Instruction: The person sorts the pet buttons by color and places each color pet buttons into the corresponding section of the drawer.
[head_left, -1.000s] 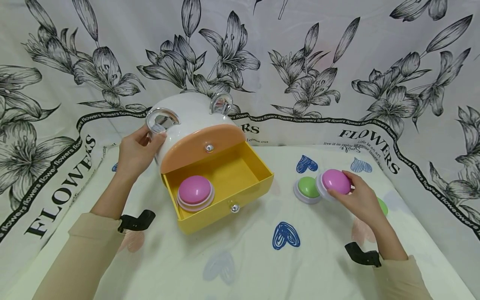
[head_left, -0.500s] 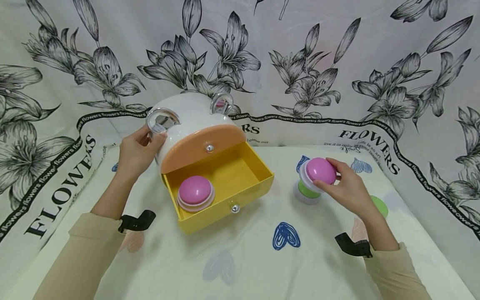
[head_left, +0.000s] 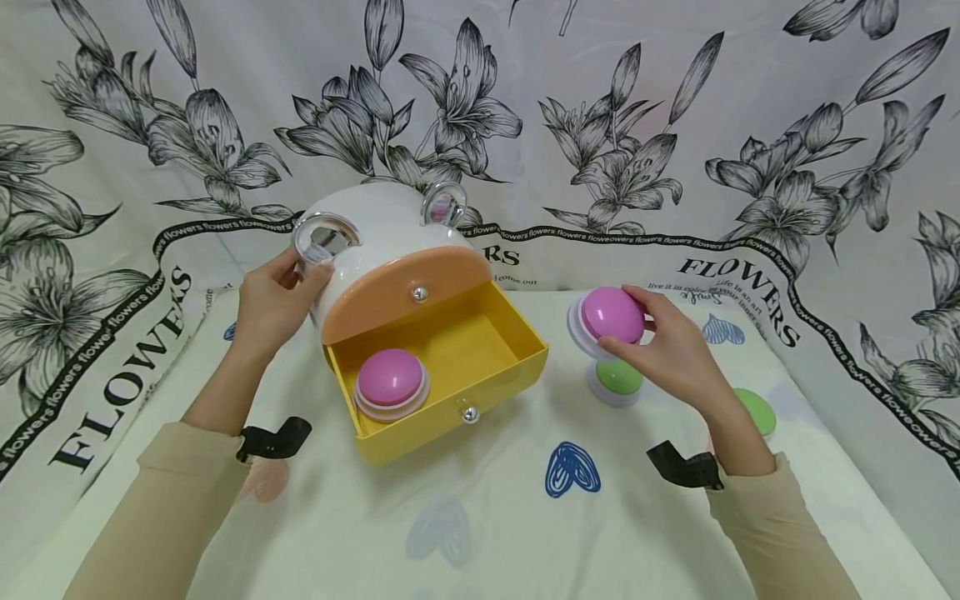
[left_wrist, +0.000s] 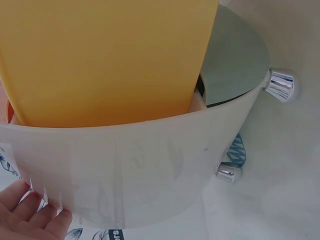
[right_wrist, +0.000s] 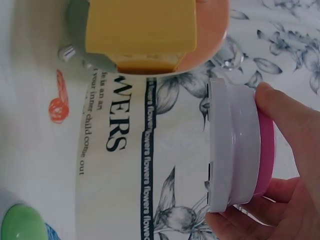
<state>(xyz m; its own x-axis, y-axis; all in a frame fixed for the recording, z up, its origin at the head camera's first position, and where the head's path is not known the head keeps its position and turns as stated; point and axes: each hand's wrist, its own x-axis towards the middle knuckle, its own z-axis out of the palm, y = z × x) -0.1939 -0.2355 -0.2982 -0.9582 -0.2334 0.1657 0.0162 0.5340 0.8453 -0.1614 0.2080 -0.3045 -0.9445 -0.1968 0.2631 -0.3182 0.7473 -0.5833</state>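
Observation:
Beside the silver ear of a white dome-shaped drawer box (head_left: 378,210), my left hand (head_left: 273,308) grips the box's side with its thumb toward the front. In the left wrist view, the left fingers (left_wrist: 42,210) rest along the white shell. The yellow drawer (head_left: 468,333) is pulled out. A pink push button (head_left: 390,377) on a white base sits in its left part. My right hand (head_left: 678,358) pinches another pink push button (head_left: 612,315) between thumb and fingers. This button is held tilted, above and behind a green push button (head_left: 618,377).
A second green push button (head_left: 756,411) lies farther right, partly covered by the right forearm. Above the drawer is a closed orange drawer front (head_left: 408,292) with a silver knob. A flower-printed cloth (head_left: 600,150) hangs behind, and a heart-printed cloth (head_left: 495,517) covers the table.
My right hand has carried the pink push button left and up, past the green one, toward the drawer box. The left hand, box and drawer have stayed put.

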